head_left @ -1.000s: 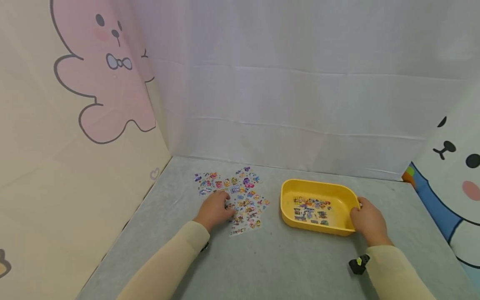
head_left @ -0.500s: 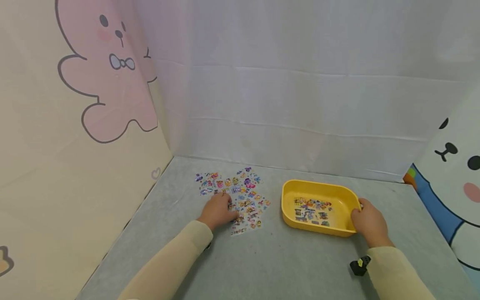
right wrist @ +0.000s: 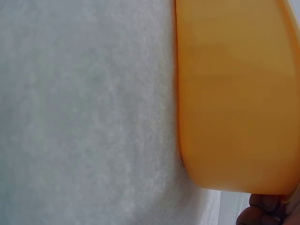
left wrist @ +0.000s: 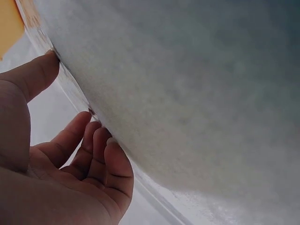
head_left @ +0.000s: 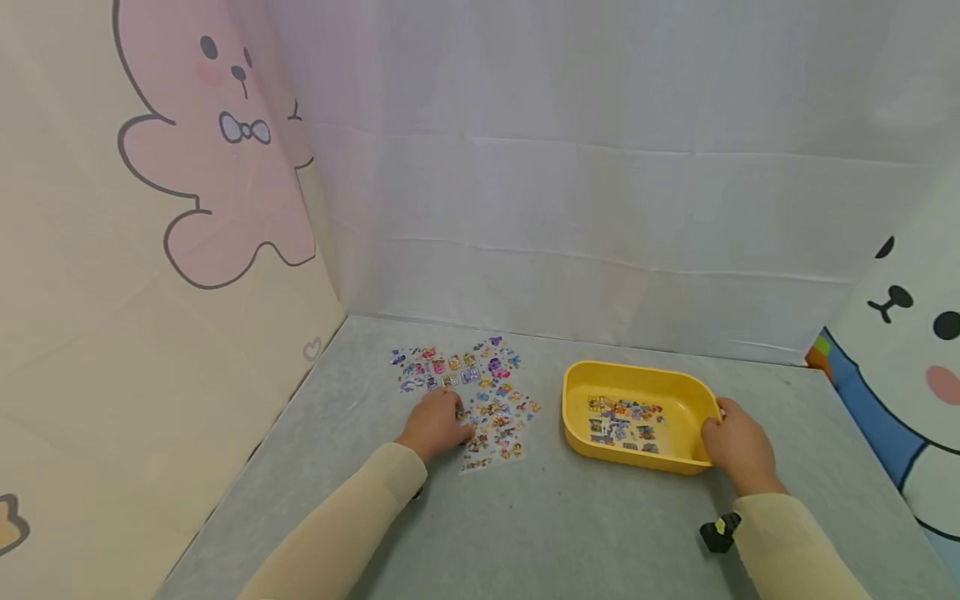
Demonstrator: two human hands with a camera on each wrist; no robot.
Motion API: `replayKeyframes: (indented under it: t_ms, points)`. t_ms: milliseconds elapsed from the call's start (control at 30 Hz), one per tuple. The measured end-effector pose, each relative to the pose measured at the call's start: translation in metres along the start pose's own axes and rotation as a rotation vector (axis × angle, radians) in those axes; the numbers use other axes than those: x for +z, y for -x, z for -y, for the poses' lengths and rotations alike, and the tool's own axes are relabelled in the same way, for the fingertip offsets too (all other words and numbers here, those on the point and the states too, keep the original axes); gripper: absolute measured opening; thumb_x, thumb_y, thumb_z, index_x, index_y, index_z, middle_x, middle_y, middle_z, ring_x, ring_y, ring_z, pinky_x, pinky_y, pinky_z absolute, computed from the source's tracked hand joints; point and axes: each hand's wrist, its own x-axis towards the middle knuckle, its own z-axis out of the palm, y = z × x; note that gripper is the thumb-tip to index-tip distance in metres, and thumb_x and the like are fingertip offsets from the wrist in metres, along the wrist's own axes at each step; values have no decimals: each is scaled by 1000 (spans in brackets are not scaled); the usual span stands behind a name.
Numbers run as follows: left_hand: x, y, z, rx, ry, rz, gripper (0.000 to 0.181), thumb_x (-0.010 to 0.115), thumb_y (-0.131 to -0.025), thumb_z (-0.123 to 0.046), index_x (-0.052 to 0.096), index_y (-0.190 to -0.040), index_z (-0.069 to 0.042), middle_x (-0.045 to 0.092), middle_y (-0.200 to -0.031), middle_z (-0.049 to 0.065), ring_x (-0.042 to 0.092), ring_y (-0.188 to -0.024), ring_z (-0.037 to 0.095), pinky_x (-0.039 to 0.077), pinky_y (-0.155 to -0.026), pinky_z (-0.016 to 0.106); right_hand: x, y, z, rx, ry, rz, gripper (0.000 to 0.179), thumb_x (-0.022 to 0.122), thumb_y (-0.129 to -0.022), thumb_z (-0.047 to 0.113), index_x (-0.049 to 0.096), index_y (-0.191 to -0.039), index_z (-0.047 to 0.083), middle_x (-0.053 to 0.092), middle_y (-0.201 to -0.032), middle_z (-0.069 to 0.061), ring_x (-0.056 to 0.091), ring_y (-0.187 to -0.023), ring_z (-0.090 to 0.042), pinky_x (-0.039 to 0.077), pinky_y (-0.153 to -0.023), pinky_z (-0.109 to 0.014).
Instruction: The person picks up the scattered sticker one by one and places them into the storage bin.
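Note:
Clear sticker sheets printed with small colourful figures lie overlapping on the left half of the table. My left hand is over their near left side, thumb and fingertips down at the surface. In the left wrist view, the thumb of that left hand stands well apart from the bent fingers, all meeting the sheet and table. My right hand grips the right end of a yellow plastic tray, thumb over the rim. In the right wrist view, the fingers curl beneath the end of the tray. More sticker sheets lie inside it.
A grey cloth covers the table. A white curtain hangs along its back edge. Printed cloth walls with a pink bear on the left and a white bear on the right close the sides.
The left hand has shifted slightly over the sheets, its fingers drawn a little closer. The right hand and the tray hold their place; the head view has moved slightly.

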Motion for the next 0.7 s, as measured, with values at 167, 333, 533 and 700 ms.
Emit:
replayKeyframes:
  t_ms: [167, 333, 533, 700]
  points:
    - [-1, -1, 0, -22, 13, 7, 47, 85, -82, -41, 69, -113, -8, 58, -105, 5, 57, -98, 24, 50, -89, 44, 1, 0, 0, 11, -3, 7, 59, 39, -103, 17, 26, -153, -13, 39, -147, -39, 50, -118, -50, 38, -105, -65]
    - [-6, 0, -1, -24, 26, 10, 45, 85, -82, -38, 69, -111, -7, 59, -104, 6, 58, -98, 25, 50, -90, 45, 2, -2, -1, 12, -4, 9, 59, 39, -104, 17, 26, -154, -12, 39, -147, -39, 50, -116, -49, 39, -104, -64]
    - [-7, 0, -1, -44, 31, 4, 43, 85, -84, -35, 71, -113, -6, 62, -105, 6, 61, -100, 27, 51, -92, 45, 2, -2, -1, 16, -9, 1, 59, 38, -103, 17, 26, -153, -13, 39, -147, -39, 50, -117, -48, 39, -105, -64]
    - [-6, -1, -1, -65, 60, 6, 37, 85, -86, -29, 71, -111, -6, 64, -103, 6, 62, -97, 26, 52, -89, 45, 3, -1, -2, 9, -16, 7, 60, 38, -103, 17, 26, -153, -13, 39, -147, -39, 50, -116, -48, 39, -104, -64]
